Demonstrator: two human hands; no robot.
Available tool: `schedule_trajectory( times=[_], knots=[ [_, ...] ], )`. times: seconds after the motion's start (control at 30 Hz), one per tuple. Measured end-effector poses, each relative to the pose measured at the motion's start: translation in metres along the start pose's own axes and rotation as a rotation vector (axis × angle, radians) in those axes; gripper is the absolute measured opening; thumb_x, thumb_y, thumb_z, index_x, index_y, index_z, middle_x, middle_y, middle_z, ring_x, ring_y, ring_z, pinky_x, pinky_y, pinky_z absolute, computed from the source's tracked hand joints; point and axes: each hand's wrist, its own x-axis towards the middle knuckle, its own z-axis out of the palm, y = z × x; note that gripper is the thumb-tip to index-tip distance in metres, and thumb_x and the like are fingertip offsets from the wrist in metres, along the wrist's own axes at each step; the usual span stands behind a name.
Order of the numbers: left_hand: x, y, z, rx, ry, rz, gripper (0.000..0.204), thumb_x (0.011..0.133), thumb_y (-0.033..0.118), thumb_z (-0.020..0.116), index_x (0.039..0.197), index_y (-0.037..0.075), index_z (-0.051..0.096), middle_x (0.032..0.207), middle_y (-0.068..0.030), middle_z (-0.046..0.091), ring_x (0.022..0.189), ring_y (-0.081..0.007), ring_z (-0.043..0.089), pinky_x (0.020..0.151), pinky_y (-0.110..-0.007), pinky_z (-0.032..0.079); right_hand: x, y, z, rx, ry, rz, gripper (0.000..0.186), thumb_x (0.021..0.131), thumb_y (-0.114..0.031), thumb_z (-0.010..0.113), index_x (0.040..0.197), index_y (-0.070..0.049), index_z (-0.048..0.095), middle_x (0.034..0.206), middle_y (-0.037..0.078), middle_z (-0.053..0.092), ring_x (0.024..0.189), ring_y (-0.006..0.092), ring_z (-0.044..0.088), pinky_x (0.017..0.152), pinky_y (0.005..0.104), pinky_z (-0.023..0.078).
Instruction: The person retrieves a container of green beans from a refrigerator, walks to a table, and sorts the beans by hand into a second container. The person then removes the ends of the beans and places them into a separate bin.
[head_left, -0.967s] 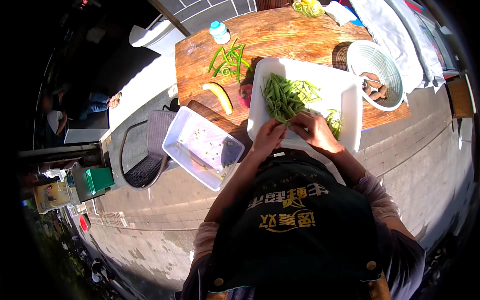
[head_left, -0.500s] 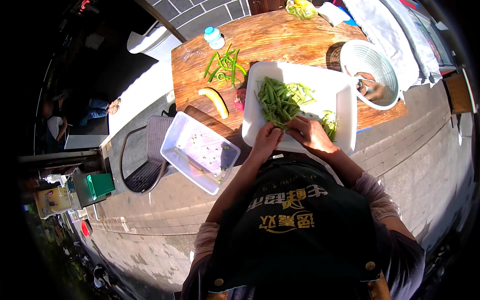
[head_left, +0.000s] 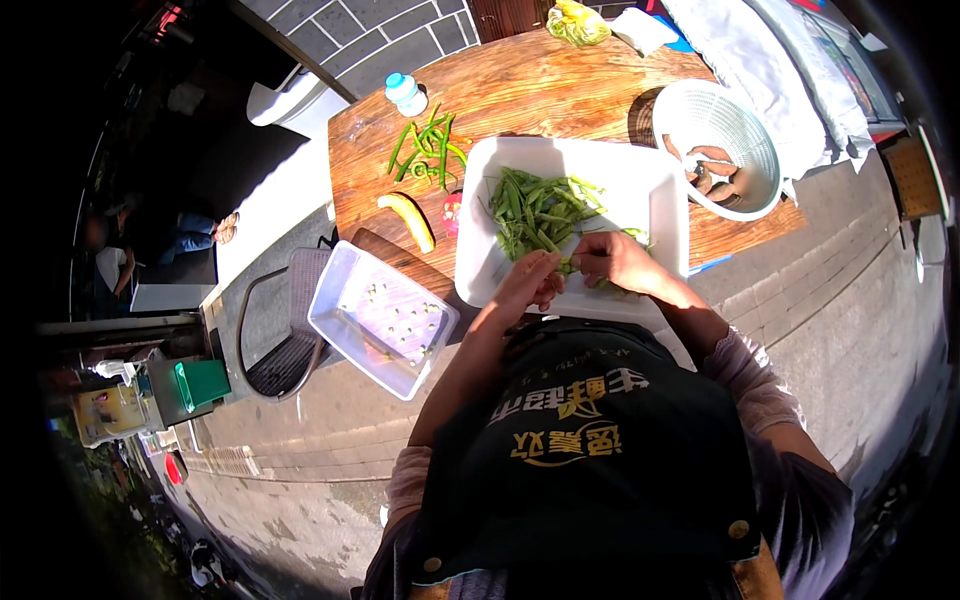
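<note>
My left hand [head_left: 532,280] and my right hand [head_left: 612,260] meet over the near side of a white tray [head_left: 640,190]. Pinched between their fingertips is a green pea pod [head_left: 566,266], partly covered by the fingers. Just beyond it lies a heap of green pea pods [head_left: 530,215] in the tray's left half. Paler green pieces [head_left: 588,195] sit at the heap's right edge, and more show partly behind my right hand. Left of the tray, a clear plastic bin [head_left: 330,310] holds several small shelled peas [head_left: 405,318], spread over its bottom.
On the wooden table [head_left: 560,85] are green chili peppers [head_left: 430,145], a yellow curved vegetable [head_left: 408,220], a reddish item [head_left: 452,212] and a blue-capped bottle [head_left: 405,95]. A pale basket [head_left: 755,150] holds brown tubers [head_left: 712,175]. A chair [head_left: 290,340] stands left. A person [head_left: 190,240] sits farther back.
The view has shifted, so table and tray appear farther left. Relative to the tray, both hands have moved slightly right and nearer me, away from the heap of pods.
</note>
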Motion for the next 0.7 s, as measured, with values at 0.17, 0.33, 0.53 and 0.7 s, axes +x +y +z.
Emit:
schedule_trajectory(
  times=[0.17,0.33,0.53,0.7],
  knots=[
    [0.017,-0.008,0.013,0.357,-0.113,-0.029,0.021,0.087,0.025,0.049,0.082,0.004,0.047,0.062,-0.0035,0.051,0.039,-0.0037,0.033,0.035,-0.017,0.026,0.004,0.025,-0.017,-0.009,-0.121,0.001,0.016,0.081,-0.013,0.055,0.08,0.002,0.053,0.073,0.006,0.058,0.063,0.0112,0.057,0.058,0.0246,0.049],
    [0.03,-0.035,0.025,-0.08,-0.183,-0.09,0.016,0.088,0.019,0.047,0.082,0.004,0.047,0.064,-0.0011,0.046,0.04,-0.0024,0.03,0.035,-0.017,0.023,-0.003,0.041,-0.037,0.071,-0.144,0.062,0.016,0.081,-0.014,0.055,0.082,0.002,0.053,0.073,0.007,0.059,0.07,0.0136,0.058,0.059,0.0245,0.048],
    [0.04,-0.045,0.014,-0.337,-0.039,-0.131,0.018,0.088,0.014,0.045,0.098,0.001,0.05,0.07,-0.0014,0.046,0.045,-0.0037,0.032,0.038,-0.016,0.025,0.014,0.043,-0.057,-0.561,-0.052,-0.066,0.016,0.077,-0.015,0.06,0.084,-0.001,0.058,0.076,0.014,0.061,0.072,0.0251,0.06,0.064,0.0331,0.046],
    [0.045,-0.064,-0.02,-0.599,0.063,0.066,0.03,0.089,0.021,0.043,0.11,-0.001,0.049,0.085,-0.007,0.053,0.07,-0.0129,0.05,0.061,-0.024,0.044,0.045,0.054,-0.078,-0.98,-0.056,0.252,0.014,0.077,-0.019,0.058,0.086,-0.008,0.062,0.081,0.01,0.062,0.077,0.0254,0.06,0.068,0.0344,0.046]
  ],
)
